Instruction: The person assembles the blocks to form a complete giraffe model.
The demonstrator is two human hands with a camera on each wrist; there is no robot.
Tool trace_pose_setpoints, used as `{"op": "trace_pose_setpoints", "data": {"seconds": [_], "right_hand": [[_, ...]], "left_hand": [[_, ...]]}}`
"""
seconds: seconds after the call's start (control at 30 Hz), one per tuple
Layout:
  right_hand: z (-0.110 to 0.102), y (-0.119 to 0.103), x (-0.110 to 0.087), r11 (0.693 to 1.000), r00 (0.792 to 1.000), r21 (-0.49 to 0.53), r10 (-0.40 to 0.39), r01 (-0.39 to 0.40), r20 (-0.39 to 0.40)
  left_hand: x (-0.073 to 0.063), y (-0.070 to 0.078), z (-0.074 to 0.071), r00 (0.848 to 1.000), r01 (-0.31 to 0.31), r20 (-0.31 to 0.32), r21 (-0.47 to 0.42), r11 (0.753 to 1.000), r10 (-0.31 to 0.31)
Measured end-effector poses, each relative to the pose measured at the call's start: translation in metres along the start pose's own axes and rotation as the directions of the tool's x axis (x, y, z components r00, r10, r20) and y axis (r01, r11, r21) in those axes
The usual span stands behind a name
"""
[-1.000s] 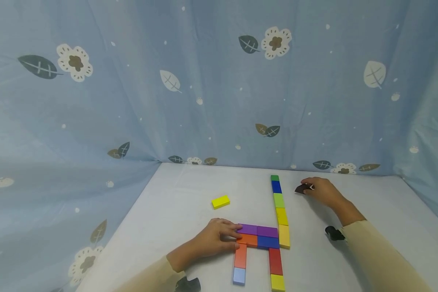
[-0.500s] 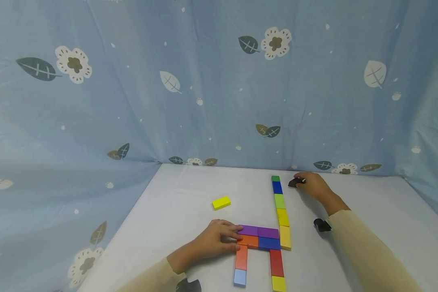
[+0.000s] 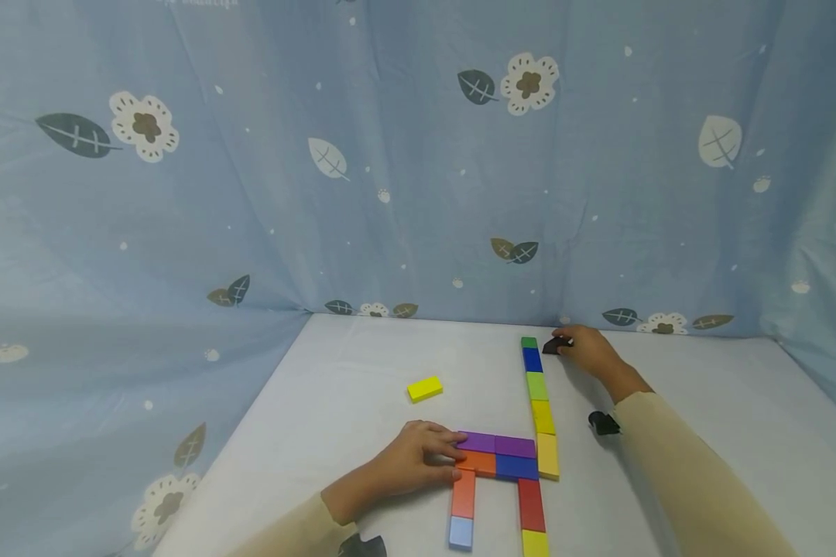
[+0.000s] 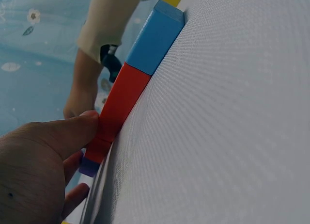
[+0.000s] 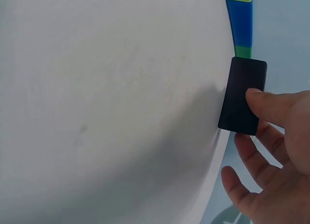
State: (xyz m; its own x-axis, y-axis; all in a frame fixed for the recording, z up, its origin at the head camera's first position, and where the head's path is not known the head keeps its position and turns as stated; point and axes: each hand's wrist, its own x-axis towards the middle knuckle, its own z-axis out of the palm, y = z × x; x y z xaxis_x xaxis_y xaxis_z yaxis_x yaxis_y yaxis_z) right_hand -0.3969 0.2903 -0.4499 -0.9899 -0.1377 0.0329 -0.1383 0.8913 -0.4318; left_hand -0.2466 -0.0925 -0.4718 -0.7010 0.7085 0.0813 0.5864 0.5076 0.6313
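Observation:
My right hand (image 3: pixel 594 354) pinches a black block (image 5: pixel 238 98) between thumb and fingers, just right of the far end of a long column of blocks. That column runs from a green block (image 3: pixel 529 342) through a blue block (image 3: pixel 532 360), a light green block (image 3: pixel 537 386) and a yellow block (image 3: pixel 543 416) to a pale yellow block (image 3: pixel 547 455). Fingertips of my left hand (image 3: pixel 416 462) touch the left ends of a purple block (image 3: pixel 477 442) and an orange block (image 3: pixel 479 463). Its thumb meets a salmon block (image 3: pixel 463 495).
A loose yellow block (image 3: pixel 425 388) lies left of the column. Beside the orange block sits a dark blue block (image 3: pixel 517 466). Two legs extend nearer me, ending in a light blue block (image 3: pixel 461 533) and a yellow block (image 3: pixel 535 543). A patterned curtain (image 3: pixel 418 155) hangs behind the white table (image 3: pixel 348 363).
My right hand has carried the black block leftward and slightly farther away, up close to the column's green end. The left hand keeps its place on the blocks.

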Motion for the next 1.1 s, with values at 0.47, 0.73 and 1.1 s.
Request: {"op": "trace_pose_setpoints", "data": {"seconds": [0.47, 0.73, 1.1], "right_hand": [[0.0016, -0.0039, 0.0032, 1.000, 1.000, -0.013, -0.003, 0.003, 0.013], [0.0009, -0.0082, 0.0033, 1.000, 1.000, -0.020, -0.002, 0.002, 0.022], [0.0015, -0.0087, 0.0055, 0.999, 0.999, -0.018, -0.030, 0.030, 0.021]], "left_hand": [[-0.0007, -0.0008, 0.0021, 1.000, -0.002, 0.001, 0.019, 1.000, 0.002], [-0.0003, 0.0013, 0.0008, 1.000, -0.005, -0.003, 0.011, 1.000, 0.005], [-0.0003, 0.0001, 0.0018, 1.000, -0.013, -0.012, 0.015, 1.000, 0.014]]}}
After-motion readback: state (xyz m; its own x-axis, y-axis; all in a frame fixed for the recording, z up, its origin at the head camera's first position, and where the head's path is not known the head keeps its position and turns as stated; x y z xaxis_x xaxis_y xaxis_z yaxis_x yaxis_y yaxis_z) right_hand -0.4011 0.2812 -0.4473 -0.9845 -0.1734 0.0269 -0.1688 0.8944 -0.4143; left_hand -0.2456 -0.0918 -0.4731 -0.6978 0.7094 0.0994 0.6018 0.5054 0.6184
